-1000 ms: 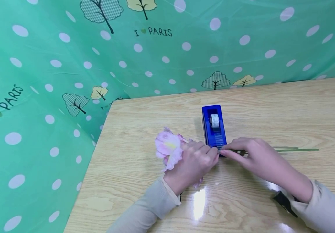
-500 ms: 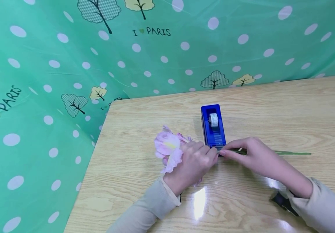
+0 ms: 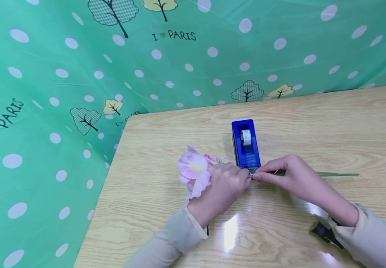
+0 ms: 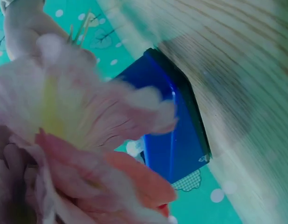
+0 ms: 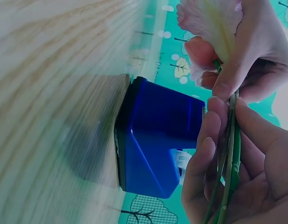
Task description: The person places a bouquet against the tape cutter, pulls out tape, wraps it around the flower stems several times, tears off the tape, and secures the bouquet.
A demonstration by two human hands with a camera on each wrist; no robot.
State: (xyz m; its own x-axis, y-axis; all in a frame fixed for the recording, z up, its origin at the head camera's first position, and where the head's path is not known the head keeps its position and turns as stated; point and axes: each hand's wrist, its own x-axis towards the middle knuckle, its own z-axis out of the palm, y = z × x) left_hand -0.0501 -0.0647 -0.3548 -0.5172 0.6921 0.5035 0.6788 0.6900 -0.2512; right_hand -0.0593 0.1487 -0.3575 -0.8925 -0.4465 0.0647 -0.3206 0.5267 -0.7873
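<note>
Pink flowers (image 3: 194, 169) with pale yellow centres lie at the left side of my left hand (image 3: 224, 188), which grips their stems just below the blooms. My right hand (image 3: 293, 178) pinches the same green stems (image 5: 229, 154) between thumb and fingers, its tips right beside the left hand's. Past the right hand the stem ends (image 3: 342, 174) stick out to the right. Both hands meet at the near end of a blue tape dispenser (image 3: 249, 158). Petals (image 4: 83, 107) fill much of the left wrist view and hide the left fingers there.
The tape dispenser stands on a wood-grain table (image 3: 152, 145) with a small roll of tape (image 3: 246, 137) in it. Behind and to the left hangs a green dotted cloth (image 3: 179, 70). A dark strap (image 3: 325, 234) shows at the right cuff.
The stem ends, spread apart a second ago, now lie closer together and reach less far right. Both hands stay in nearly the same place, with a slight gap now showing between their fingertips.
</note>
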